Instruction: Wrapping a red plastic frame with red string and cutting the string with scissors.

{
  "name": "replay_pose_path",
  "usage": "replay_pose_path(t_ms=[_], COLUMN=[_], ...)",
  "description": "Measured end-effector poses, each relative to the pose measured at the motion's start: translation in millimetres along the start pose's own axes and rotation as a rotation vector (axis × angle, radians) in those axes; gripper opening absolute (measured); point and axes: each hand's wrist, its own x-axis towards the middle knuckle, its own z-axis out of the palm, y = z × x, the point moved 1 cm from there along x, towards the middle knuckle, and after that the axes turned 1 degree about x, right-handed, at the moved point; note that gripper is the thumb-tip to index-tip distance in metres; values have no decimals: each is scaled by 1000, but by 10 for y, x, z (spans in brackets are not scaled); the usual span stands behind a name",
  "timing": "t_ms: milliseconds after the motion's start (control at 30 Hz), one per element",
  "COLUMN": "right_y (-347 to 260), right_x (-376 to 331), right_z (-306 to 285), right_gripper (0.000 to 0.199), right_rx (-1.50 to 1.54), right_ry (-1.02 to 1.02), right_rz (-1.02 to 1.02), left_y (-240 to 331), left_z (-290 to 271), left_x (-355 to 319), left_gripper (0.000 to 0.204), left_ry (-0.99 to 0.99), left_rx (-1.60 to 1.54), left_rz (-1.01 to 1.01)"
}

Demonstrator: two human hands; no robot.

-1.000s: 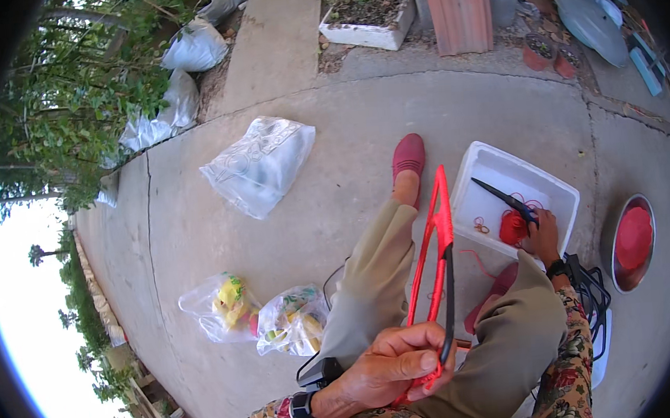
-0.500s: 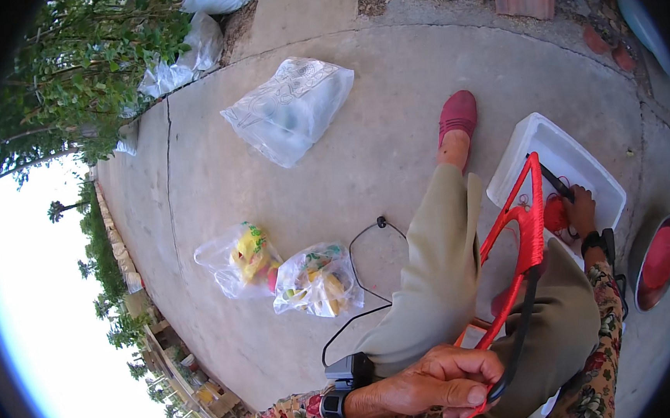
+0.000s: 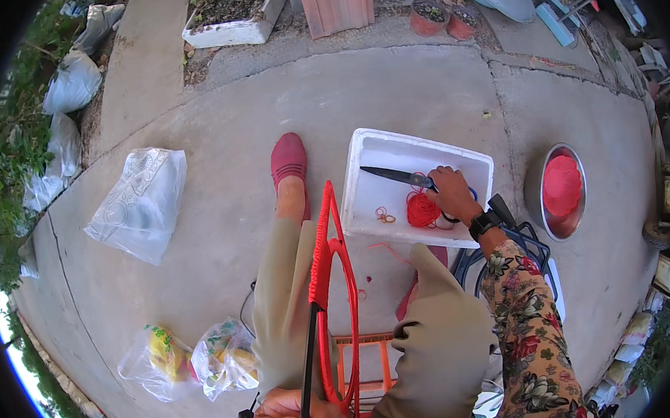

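My left hand (image 3: pixel 295 417), low in the view, is closed round the black strip at the bottom of a red yarn-wrapped frame (image 3: pixel 328 279). The frame stands up in narrow loops between my knees, its black strip partly unwrapped. My right hand (image 3: pixel 452 193) reaches into a white foam box (image 3: pixel 358 207) and grips a pair of scissors (image 3: pixel 395 175) near the pivot. Their dark blades point left, and the handles are partly hidden under the hand. Beside the fingers lies a ball of red yarn (image 3: pixel 422 209). A few small rings or yarn loops (image 3: pixel 383 215) lie to its left.
A metal bowl with a red bowl inside (image 3: pixel 562 185) stands right of the box. Plastic bags with colourful contents (image 3: pixel 225 356) lie at lower left, a clear bag (image 3: pixel 140 203) farther up. Part of an orange stool (image 3: pixel 367 340) shows between my legs.
The view has swung right, so the box now sits nearer the middle. The scissors now lie flatter in the box under my right hand. My left hand still holds the red-wrapped frame.
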Motion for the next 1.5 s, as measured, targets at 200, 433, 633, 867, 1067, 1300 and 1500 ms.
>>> replay_pose_path(t_ms=[200,433,633,867,1067,1300,1500], right_y=[1,-171,-345,-725,-959,-948,-580], right_x=[-114,-575,-718,-447,-313,-319,-464], right_z=[-295,-857,-522,44,154,242,200], right_gripper=[25,32,36,43,45,45,33], right_rx=[-26,408,918,974,965,942,1061], right_ry=[-162,-216,28,115,121,128,242], right_rz=[100,380,447,603,660,649,460], left_y=[53,-11,-101,-17,-28,-37,-25], left_z=[-71,-203,-331,-124,-152,-110,-101], left_x=[-34,-72,-73,-39,-5,82,147], left_gripper=[18,22,26,19,19,17,17], left_ry=[-71,-172,-278,-31,-51,-99,-119], left_rx=[-13,-19,-17,48,81,83,114], left_rz=[-9,81,171,7,18,40,95])
